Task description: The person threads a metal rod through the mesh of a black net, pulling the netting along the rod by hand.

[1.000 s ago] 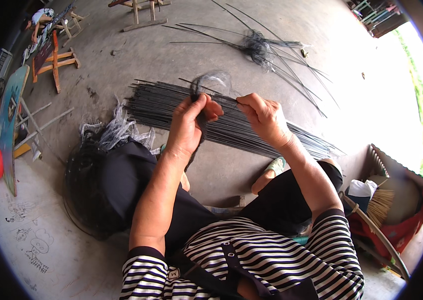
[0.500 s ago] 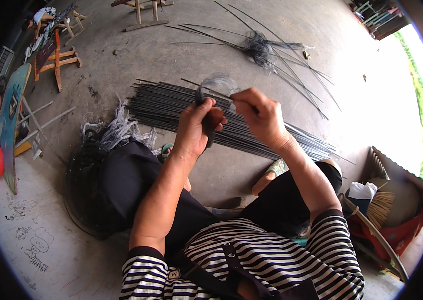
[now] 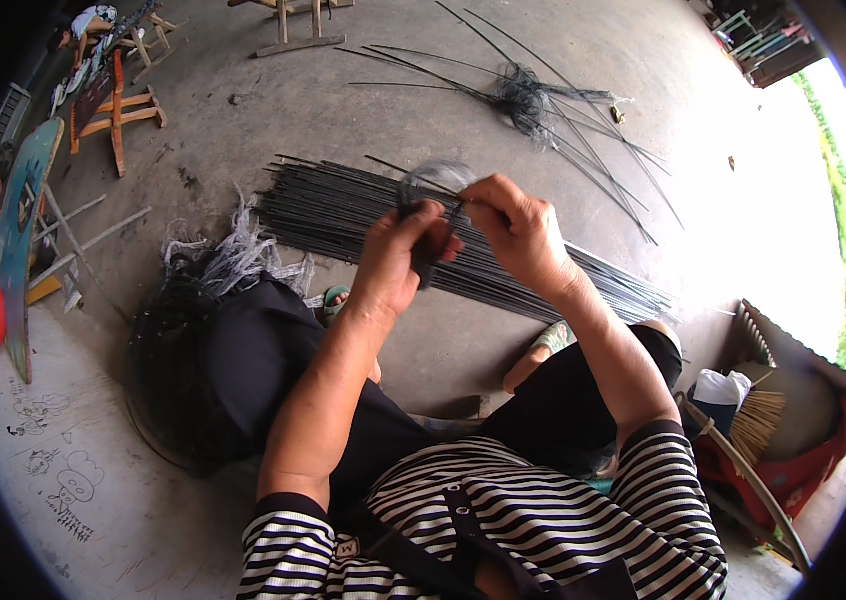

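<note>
My left hand (image 3: 395,262) is closed around a dark bundle of fine strands, like thin netting. A loose, see-through loop of the strands (image 3: 438,178) stands up above my fingers. Just to the right, my right hand (image 3: 528,232) pinches at the edge of these strands; its fingertips are pressed together, and what lies between them is too fine to make out. Below both hands, a bundle of long thin black rods (image 3: 328,210) lies on the floor. Beside my left leg is a heap of black netting (image 3: 168,370) with whitish strands (image 3: 243,245) at its top.
Farther off lies a tangle of dark netting (image 3: 523,98) with several rods through it. Wooden trestles (image 3: 115,115) and a blue-green board (image 3: 25,240) stand at left, where another person (image 3: 91,25) bends over. A straw broom (image 3: 758,420) and red cloth (image 3: 813,465) are at right.
My right hand has shifted slightly left, closer to the left hand. The left hand has turned a little, and the loop of strands has moved slightly right. Both hands keep their grip.
</note>
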`<state>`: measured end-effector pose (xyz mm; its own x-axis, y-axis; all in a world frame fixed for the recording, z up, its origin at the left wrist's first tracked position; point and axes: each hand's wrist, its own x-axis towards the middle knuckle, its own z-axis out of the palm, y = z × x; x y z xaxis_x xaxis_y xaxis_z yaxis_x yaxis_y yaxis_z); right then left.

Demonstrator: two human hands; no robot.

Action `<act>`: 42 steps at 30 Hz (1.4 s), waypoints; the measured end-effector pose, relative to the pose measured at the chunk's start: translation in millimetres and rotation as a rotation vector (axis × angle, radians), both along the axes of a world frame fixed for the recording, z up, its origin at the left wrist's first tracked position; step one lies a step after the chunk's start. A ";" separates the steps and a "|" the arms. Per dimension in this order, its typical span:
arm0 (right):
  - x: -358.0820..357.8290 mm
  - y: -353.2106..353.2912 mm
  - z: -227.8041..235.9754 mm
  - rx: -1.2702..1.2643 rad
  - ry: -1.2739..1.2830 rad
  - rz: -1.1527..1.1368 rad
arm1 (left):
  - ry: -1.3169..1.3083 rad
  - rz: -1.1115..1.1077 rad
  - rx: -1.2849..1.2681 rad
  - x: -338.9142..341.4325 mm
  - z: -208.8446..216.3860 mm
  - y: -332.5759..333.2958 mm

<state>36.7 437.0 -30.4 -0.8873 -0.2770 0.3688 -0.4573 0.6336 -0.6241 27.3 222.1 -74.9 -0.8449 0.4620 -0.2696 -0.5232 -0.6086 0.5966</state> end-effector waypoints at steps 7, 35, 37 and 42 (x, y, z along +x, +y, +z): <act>2.3 7.1 12.5 -0.192 0.012 0.021 | 0.032 0.243 -0.039 -12.8 -0.7 -18.4; -5.3 -9.3 -3.5 0.009 0.024 -0.085 | -0.033 0.356 0.040 -2.6 -6.8 -12.1; -5.4 -8.5 -5.3 -0.083 0.111 -0.076 | -0.046 0.304 0.099 -2.9 -8.6 -12.9; -5.0 -10.2 -3.6 -0.170 -0.063 -0.053 | -0.069 0.255 0.032 -0.5 -12.0 -6.8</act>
<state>31.7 426.8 -34.0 -0.9217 -0.1683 0.3494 -0.3828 0.5388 -0.7504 26.9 215.2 -86.9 -0.9153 0.2452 -0.3195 -0.3890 -0.7439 0.5434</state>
